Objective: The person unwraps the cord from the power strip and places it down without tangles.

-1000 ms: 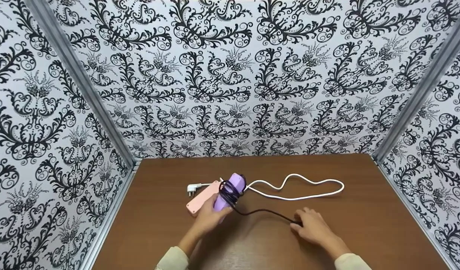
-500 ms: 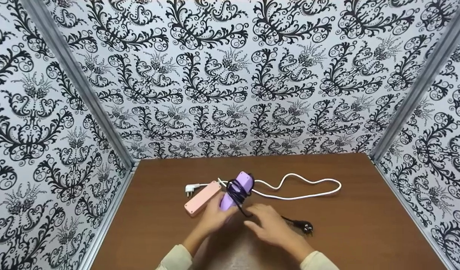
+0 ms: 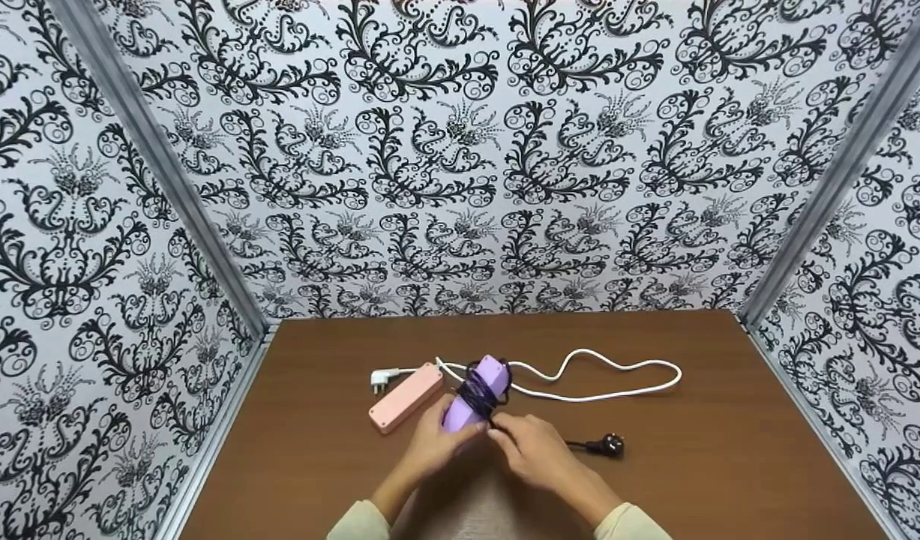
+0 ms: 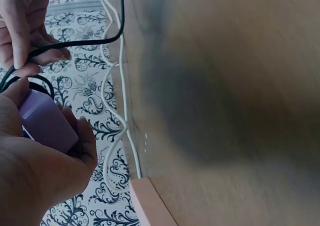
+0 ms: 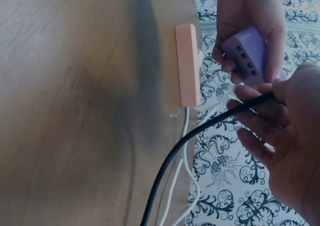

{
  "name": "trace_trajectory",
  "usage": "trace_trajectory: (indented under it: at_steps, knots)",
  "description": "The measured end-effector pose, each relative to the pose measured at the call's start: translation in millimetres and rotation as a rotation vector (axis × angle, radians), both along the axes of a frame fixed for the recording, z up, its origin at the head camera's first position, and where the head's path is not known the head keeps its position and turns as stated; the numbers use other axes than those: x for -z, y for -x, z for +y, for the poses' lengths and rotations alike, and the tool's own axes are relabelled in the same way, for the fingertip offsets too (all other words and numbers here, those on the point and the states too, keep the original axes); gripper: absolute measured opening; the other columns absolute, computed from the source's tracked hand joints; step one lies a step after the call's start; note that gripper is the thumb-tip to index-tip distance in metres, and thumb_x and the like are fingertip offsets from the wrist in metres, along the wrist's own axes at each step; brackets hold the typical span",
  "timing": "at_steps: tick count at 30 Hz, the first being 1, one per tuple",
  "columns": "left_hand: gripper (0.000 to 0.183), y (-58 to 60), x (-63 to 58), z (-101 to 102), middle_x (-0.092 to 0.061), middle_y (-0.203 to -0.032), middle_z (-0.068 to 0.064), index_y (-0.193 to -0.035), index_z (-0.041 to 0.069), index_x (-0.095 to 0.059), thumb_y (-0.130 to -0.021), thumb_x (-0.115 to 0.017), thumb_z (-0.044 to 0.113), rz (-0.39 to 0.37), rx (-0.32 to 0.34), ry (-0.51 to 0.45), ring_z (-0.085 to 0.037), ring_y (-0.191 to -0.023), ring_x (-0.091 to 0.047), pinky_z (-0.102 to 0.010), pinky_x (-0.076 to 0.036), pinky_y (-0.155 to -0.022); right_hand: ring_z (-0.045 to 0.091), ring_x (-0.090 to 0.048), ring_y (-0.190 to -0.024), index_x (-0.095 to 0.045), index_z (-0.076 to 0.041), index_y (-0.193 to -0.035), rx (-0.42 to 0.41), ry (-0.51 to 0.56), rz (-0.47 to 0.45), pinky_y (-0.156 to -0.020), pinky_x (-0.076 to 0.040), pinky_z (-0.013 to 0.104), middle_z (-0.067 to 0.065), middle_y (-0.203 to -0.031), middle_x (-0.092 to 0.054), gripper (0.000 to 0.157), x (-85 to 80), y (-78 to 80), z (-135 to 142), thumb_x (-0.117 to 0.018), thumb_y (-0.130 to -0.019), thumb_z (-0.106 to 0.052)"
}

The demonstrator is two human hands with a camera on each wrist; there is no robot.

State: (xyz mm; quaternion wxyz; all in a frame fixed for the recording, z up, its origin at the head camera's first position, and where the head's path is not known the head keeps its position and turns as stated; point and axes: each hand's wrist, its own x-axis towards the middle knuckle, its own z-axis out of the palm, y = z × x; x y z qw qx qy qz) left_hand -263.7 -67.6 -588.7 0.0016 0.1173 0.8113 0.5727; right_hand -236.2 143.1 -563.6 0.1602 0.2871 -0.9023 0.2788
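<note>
A purple power strip (image 3: 459,416) is gripped by my left hand (image 3: 430,448) around its lower end, held above the table. Several turns of black cord (image 3: 477,395) wrap its upper part. Close beside it, my right hand (image 3: 538,455) pinches the loose stretch of that cord between thumb and fingers, plainest in the right wrist view, where the cord (image 5: 176,145) hangs away from the hand. The cord ends in a black plug (image 3: 611,445) to the right of my right hand. In the right wrist view, small dark ports show on the purple power strip (image 5: 248,53).
A pink power strip (image 3: 407,399) lies on the wooden table (image 3: 699,420), left of the purple one. Its white plug (image 3: 383,377) rests at the left, and its white cord (image 3: 579,400) loops to the right behind my hands. Patterned walls (image 3: 460,187) enclose the table.
My right hand has let go of the plug end, moved left and taken the black cord near the purple power strip. The strip has shifted slightly right, away from the pink one.
</note>
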Motion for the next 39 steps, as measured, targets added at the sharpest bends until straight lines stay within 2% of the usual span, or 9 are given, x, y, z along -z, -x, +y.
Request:
trace_trajectory:
  at_steps: [5, 10, 15, 20, 23, 28, 31, 36, 39]
  knots:
    - [0.044, 0.2, 2.4, -5.6, -0.071, -0.099, -0.008, -0.118, 0.006, -0.067, -0.085, -0.086, 0.028, -0.006, 0.008, 0.022, -0.008, -0.083, -0.061, -0.026, -0.052, -0.071, 0.008, -0.050, -0.065, -0.063, -0.019, -0.089, 0.056, 0.064, 0.059, -0.059, -0.043, 0.030, -0.009, -0.066, -0.054, 0.014, -2.1, 4.2, 0.0, -0.071, -0.100, -0.019]
    - [0.048, 0.0, 3.1, -12.8, -0.070, -0.102, -0.009, -0.122, 0.005, -0.066, -0.086, -0.086, 0.029, -0.027, -0.028, 0.012, -0.011, -0.085, -0.062, -0.028, -0.053, -0.073, 0.005, -0.046, -0.062, -0.061, -0.018, -0.087, 0.082, 0.086, 0.065, -0.058, -0.042, 0.029, -0.010, -0.065, -0.051, 0.016, -1.2, 9.1, 4.4, -0.072, -0.098, -0.013]
    - [0.049, -1.2, 7.4, -23.5, -0.070, -0.101, -0.011, -0.120, 0.003, -0.066, -0.085, -0.087, 0.028, -0.021, -0.067, 0.017, -0.012, -0.085, -0.061, -0.027, -0.054, -0.073, 0.005, -0.049, -0.063, -0.065, -0.016, -0.092, 0.103, 0.044, 0.005, -0.059, -0.044, 0.030, -0.009, -0.066, -0.055, 0.010, 7.3, 13.1, 16.6, -0.068, -0.102, -0.015]
    - [0.050, -2.5, 17.1, -33.5, -0.072, -0.104, -0.012, -0.121, 0.002, -0.066, -0.084, -0.089, 0.028, -0.006, -0.067, 0.073, -0.014, -0.088, -0.062, -0.028, -0.054, -0.075, 0.008, -0.055, -0.068, -0.069, -0.012, -0.101, 0.129, 0.002, -0.074, -0.064, -0.049, 0.035, -0.007, -0.072, -0.061, 0.005, 19.8, 16.1, 31.4, -0.066, -0.103, -0.015]
    - [0.054, -2.1, 22.1, -39.5, -0.072, -0.107, -0.012, -0.123, 0.001, -0.066, -0.083, -0.089, 0.028, -0.001, -0.066, 0.102, -0.014, -0.090, -0.062, -0.029, -0.054, -0.078, 0.011, -0.056, -0.067, -0.068, -0.012, -0.096, 0.173, -0.004, -0.081, -0.064, -0.049, 0.037, -0.005, -0.071, -0.061, 0.007, 24.4, 18.9, 37.4, -0.067, -0.102, -0.014]
    - [0.055, -0.6, 23.4, -46.5, -0.070, -0.109, -0.015, -0.128, -0.002, -0.064, -0.085, -0.089, 0.020, -0.053, -0.082, -0.012, -0.015, -0.090, -0.062, -0.027, -0.055, -0.075, 0.010, -0.051, -0.065, -0.064, -0.014, -0.089, 0.232, -0.001, -0.104, -0.063, -0.045, 0.035, -0.009, -0.067, -0.054, 0.014, 24.2, 24.6, 46.6, -0.068, -0.102, -0.014]
    - [0.054, 1.5, 20.8, -49.6, -0.068, -0.107, -0.015, -0.129, -0.003, -0.063, -0.086, -0.087, 0.018, -0.070, -0.096, -0.063, -0.016, -0.088, -0.061, -0.026, -0.055, -0.072, 0.008, -0.048, -0.063, -0.064, -0.013, -0.089, 0.221, 0.005, -0.128, -0.061, -0.043, 0.033, -0.010, -0.067, -0.052, 0.014, 26.0, 25.4, 50.6, -0.068, -0.103, -0.014]
    - [0.047, 5.6, 17.3, -53.8, -0.067, -0.099, -0.010, -0.120, 0.000, -0.065, -0.086, -0.087, 0.024, -0.035, -0.130, 0.003, -0.014, -0.084, -0.059, -0.027, -0.053, -0.072, 0.004, -0.041, -0.061, -0.059, -0.014, -0.087, 0.142, -0.007, -0.222, -0.059, -0.038, 0.027, -0.010, -0.067, -0.050, 0.019, 37.2, 25.3, 53.9, -0.064, -0.105, -0.015]
    - [0.046, 8.7, 15.8, -54.8, -0.066, -0.097, -0.010, -0.116, 0.000, -0.064, -0.085, -0.088, 0.025, -0.026, -0.133, 0.004, -0.015, -0.084, -0.060, -0.028, -0.054, -0.071, 0.003, -0.043, -0.061, -0.059, -0.014, -0.087, 0.109, -0.034, -0.246, -0.059, -0.039, 0.027, -0.010, -0.068, -0.051, 0.019, 43.3, 24.3, 54.7, -0.063, -0.106, -0.015]
